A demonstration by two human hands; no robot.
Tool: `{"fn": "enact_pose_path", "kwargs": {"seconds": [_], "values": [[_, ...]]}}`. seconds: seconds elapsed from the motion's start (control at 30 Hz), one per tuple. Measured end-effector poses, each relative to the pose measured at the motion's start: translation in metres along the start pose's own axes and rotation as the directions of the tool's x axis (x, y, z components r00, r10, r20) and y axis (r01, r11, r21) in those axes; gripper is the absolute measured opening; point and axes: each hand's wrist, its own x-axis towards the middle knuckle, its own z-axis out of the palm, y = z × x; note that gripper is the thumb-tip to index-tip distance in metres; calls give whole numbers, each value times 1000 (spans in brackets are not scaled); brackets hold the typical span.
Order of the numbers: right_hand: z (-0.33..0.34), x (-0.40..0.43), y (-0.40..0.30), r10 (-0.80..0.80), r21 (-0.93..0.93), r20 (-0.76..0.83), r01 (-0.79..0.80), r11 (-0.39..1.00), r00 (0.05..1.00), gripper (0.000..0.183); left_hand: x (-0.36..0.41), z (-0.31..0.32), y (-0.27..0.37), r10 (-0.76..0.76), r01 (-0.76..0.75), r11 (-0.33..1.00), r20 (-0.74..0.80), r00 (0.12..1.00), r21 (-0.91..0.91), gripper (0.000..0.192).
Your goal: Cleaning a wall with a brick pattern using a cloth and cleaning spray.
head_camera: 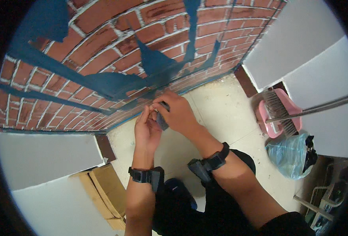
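Note:
Both hands meet in front of a brick-patterned wall [114,62] that bears irregular dark blue patches. My right hand [175,110] is closed on a small dark grey block [162,119], whose material I cannot tell. Just beside it, my left hand [147,129] has its palm turned up and its fingers partly curled, with the fingertips near or touching those of my right hand. Whether the left fingers also grip something small is hidden. A black strap with a dark module circles each wrist.
Cardboard boxes [109,188] lean at the lower left. Right of the pale tiled floor [218,106] are a pink dustpan [270,118] with a brush [280,110], a light blue plastic bag [289,156] and a metal frame [315,206]. White walls flank the brick-patterned one.

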Motion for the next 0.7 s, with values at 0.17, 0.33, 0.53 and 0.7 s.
{"fn": "enact_pose_path", "kwargs": {"seconds": [0.17, 0.33, 0.53, 0.7], "values": [[9, 2, 3, 90, -114, -264, -124, 986, 960, 10, -9, 29, -17, -15, 10, 992, 42, 999, 123, 31], [0, 9, -5, 394, 536, -362, -157, 830, 845, 16, 2, 26, -50, -154, 149, 988, 159, 975, 45, 36], [-111, -50, -6, 625, 858, -328, -54, 511, 708, 13, -3, 47, -109, -244, 261, 962, 176, 954, -78, 34], [-254, -186, 30, 560, 484, -671, -286, 827, 486, 6, -23, 102, -160, -609, 563, 781, 133, 782, 269, 34]]}}
